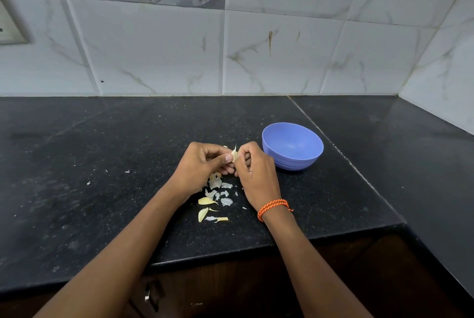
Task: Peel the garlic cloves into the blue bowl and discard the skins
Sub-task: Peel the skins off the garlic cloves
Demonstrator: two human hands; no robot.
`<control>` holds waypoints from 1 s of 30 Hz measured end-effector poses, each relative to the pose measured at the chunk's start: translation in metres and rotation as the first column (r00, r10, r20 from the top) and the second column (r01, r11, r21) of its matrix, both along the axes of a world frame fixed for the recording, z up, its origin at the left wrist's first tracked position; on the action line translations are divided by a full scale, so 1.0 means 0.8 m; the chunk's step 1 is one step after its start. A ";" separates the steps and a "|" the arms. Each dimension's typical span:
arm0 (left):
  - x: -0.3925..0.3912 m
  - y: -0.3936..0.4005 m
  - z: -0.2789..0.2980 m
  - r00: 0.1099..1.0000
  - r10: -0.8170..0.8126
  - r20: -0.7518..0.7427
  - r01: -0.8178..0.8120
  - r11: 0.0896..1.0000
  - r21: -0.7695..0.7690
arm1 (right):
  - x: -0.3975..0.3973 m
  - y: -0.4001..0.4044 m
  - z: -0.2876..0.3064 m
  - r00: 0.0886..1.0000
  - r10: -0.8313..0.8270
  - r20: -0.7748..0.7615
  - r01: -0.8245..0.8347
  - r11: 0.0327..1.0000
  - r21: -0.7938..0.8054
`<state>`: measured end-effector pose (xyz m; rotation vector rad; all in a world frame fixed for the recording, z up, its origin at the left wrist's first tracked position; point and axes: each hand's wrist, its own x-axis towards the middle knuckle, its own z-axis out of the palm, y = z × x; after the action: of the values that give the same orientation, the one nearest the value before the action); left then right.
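A pale garlic clove (234, 154) with its skin tip pointing up is pinched between my left hand (205, 163) and my right hand (254, 171), just above the black counter. The blue bowl (292, 147) stands upright to the right of my hands, close to my right knuckles; its visible inside shows nothing. Below my hands lie two unpeeled cloves (206, 201) (203, 214) among several white skin flakes (227, 201). More skins (215, 181) are partly hidden under my left palm.
The black stone counter (102, 189) ends in a front edge near my forearms, with dark cabinet doors below. A tiled wall rises behind, and a second wall meets it at the right corner. A few tiny skin specks (88, 183) lie to the left.
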<state>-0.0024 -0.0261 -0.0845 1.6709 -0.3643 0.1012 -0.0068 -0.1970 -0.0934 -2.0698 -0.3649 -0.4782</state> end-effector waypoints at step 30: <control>-0.007 0.009 0.012 0.998 0.039 -0.043 -0.042 0.995 -0.088 | -0.006 -0.015 0.013 0.929 0.304 -0.212 -0.155 0.839 0.521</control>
<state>-0.0080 -0.0189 -0.0749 1.5904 -0.2908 0.1115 -0.0113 -0.2094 -0.0833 -1.5326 -0.2779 -0.0972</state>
